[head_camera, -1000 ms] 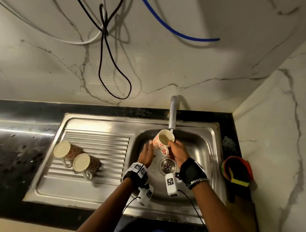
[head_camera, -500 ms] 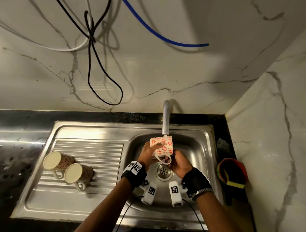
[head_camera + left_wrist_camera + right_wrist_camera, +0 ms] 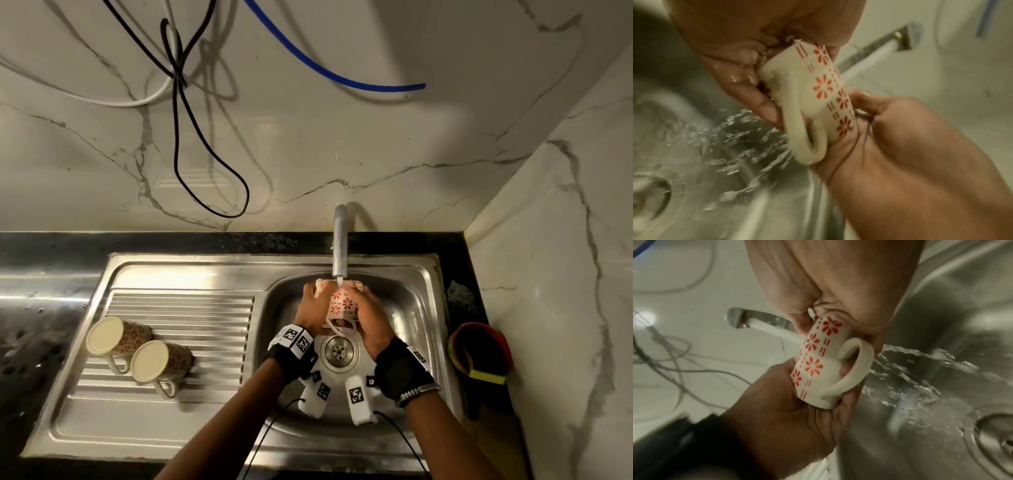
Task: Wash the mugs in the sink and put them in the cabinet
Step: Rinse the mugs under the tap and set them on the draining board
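A cream mug with red flowers (image 3: 340, 305) lies on its side under the running tap (image 3: 339, 246), over the sink basin (image 3: 404, 308). Its handle (image 3: 337, 328) points back towards me. My left hand (image 3: 310, 306) grips one end and my right hand (image 3: 372, 317) grips the other. In the left wrist view the mug (image 3: 818, 97) is wet, with my left thumb and fingers (image 3: 748, 84) curled at its end. In the right wrist view the mug (image 3: 822, 363) sits between my right hand (image 3: 838, 288) and left hand (image 3: 789, 402). Two matching mugs (image 3: 116, 337) (image 3: 161, 359) lie on the drainboard.
Water splashes into the basin around the drain (image 3: 339, 351). A red holder with a yellow sponge (image 3: 481, 349) hangs at the sink's right edge. Black, white and blue cables (image 3: 191, 137) dangle on the marble wall behind. A wall corner closes the right side.
The mug's mouth faced up a second ago; it has been turned over and now lies sideways between both hands under the stream. The drainboard mugs have not moved.
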`<state>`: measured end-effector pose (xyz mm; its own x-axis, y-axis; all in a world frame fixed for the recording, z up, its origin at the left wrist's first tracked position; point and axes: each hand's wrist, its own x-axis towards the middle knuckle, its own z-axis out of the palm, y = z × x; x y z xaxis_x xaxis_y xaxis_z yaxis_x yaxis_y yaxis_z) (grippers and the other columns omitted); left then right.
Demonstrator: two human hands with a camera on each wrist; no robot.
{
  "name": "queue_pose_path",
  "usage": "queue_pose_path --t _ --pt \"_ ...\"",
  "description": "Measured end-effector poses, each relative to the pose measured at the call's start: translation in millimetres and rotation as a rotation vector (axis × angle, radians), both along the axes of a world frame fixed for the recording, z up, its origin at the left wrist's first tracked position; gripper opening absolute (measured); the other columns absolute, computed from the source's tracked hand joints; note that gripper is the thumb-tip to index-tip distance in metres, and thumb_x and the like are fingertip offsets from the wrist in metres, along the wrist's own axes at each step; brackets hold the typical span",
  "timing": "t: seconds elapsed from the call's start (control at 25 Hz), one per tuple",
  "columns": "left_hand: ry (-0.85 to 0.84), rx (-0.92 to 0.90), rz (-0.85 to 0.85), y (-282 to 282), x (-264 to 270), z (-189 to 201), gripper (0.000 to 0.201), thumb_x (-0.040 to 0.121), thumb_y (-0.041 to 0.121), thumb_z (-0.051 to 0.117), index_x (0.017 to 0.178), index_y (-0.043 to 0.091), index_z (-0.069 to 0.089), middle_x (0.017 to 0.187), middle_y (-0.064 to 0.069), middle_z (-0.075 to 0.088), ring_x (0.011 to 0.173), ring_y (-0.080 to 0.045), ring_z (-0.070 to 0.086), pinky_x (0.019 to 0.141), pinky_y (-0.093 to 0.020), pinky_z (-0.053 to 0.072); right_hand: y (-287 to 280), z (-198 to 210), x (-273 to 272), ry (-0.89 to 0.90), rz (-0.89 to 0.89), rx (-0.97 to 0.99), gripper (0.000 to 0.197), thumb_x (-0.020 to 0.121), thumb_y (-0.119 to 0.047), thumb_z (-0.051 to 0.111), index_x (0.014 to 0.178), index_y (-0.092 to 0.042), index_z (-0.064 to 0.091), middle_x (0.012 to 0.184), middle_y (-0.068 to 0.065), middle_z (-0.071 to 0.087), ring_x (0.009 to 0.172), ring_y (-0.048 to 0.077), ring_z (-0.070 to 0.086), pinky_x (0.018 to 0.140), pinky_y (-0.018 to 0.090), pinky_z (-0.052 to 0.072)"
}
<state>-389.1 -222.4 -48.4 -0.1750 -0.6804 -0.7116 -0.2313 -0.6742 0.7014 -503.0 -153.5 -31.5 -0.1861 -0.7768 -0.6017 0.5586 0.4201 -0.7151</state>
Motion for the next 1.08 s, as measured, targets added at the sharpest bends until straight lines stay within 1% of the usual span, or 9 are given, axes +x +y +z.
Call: queue_pose_path --t 0.12,0.24,0.4,0.56,0.64,0.72,0.84,1.0,1.08 --pt "0.235 0.393 0.148 -7 5 1 0.062 0.079 0.061 0.062 0.113 0.01 0.068 0.093 -0.015 0.071 0.073 -0.03 0.07 0.062 -0.042 0.058 6 1 1 0.147 0.144 -0.061 0.027 0.11 -0.03 0.051 0.134 -0.021 0.058 0.122 0.008 0.073 0.105 0.019 0.074 0.084 0.032 0.06" --pt "0.182 0.53 0.042 -14 8 10 0.082 0.077 0.072 0.062 0.122 0.004 0.067 0.099 -0.017 0.074 0.085 -0.034 0.072 0.072 -0.043 0.06 9 4 -6 0.177 0.235 -0.097 0.032 0.108 -0.031 0.054 0.14 -0.025 0.056 0.129 0.004 0.072 0.114 0.015 0.072 0.093 0.031 0.06" --pt "0.051 0.324 -0.022 -16 6 25 0.057 0.09 0.064 0.056 0.106 0.01 0.066 0.087 -0.011 0.072 0.083 -0.025 0.07 0.069 -0.036 0.06 14 8 -18 0.131 0.224 -0.118 0.029 0.108 -0.021 0.055 0.136 -0.017 0.062 0.127 0.006 0.074 0.12 0.021 0.07 0.095 0.03 0.058" --pt "0.212 -0.104 -0.089 -8 10 16 0.025 0.099 0.031 0.061 0.117 0.014 0.056 0.107 -0.014 0.068 0.085 -0.022 0.072 0.063 -0.03 0.059 6 14 -19 0.152 0.132 -0.027 0.024 0.107 -0.034 0.055 0.124 -0.025 0.068 0.118 0.007 0.076 0.11 0.024 0.071 0.093 0.039 0.059" --pt "0.292 -0.274 -0.197 -7 22 9 0.026 0.094 0.016 0.069 0.117 0.014 0.057 0.11 -0.015 0.068 0.092 -0.025 0.073 0.072 -0.033 0.061 1 15 -20 0.106 0.097 0.034 0.027 0.104 -0.04 0.06 0.123 -0.023 0.07 0.116 0.012 0.076 0.106 0.029 0.073 0.09 0.047 0.06" --pt "0.258 -0.409 -0.333 -10 33 9 0.038 0.085 0.008 0.078 0.118 0.014 0.059 0.112 -0.01 0.07 0.1 -0.023 0.072 0.081 -0.038 0.062 0 14 -21 0.068 0.108 0.044 0.026 0.103 -0.036 0.062 0.121 -0.02 0.072 0.108 0.011 0.077 0.095 0.024 0.073 0.077 0.039 0.062" --pt "0.215 -0.404 -0.355 -14 39 6 0.051 0.081 0.019 0.083 0.124 0.02 0.057 0.122 -0.01 0.065 0.109 -0.026 0.068 0.086 -0.042 0.061 5 8 -17 0.109 0.142 -0.026 0.024 0.106 -0.029 0.058 0.127 -0.023 0.068 0.111 0.008 0.076 0.094 0.018 0.07 0.073 0.026 0.056" --pt "0.102 0.102 -0.037 -14 21 22 0.046 0.091 0.05 0.065 0.125 0.019 0.059 0.118 -0.015 0.066 0.106 -0.031 0.065 0.075 -0.043 0.06 9 6 -14 0.12 0.218 -0.09 0.029 0.106 -0.032 0.057 0.134 -0.026 0.063 0.121 0.002 0.076 0.108 0.014 0.071 0.084 0.026 0.056" --pt "0.125 0.099 -0.041 -13 20 19 0.041 0.09 0.047 0.067 0.119 0.019 0.065 0.115 -0.018 0.068 0.102 -0.032 0.066 0.072 -0.042 0.059 10 6 -20 0.136 0.252 -0.068 0.023 0.106 -0.025 0.057 0.128 -0.025 0.065 0.115 0.002 0.076 0.101 0.014 0.072 0.082 0.026 0.057"
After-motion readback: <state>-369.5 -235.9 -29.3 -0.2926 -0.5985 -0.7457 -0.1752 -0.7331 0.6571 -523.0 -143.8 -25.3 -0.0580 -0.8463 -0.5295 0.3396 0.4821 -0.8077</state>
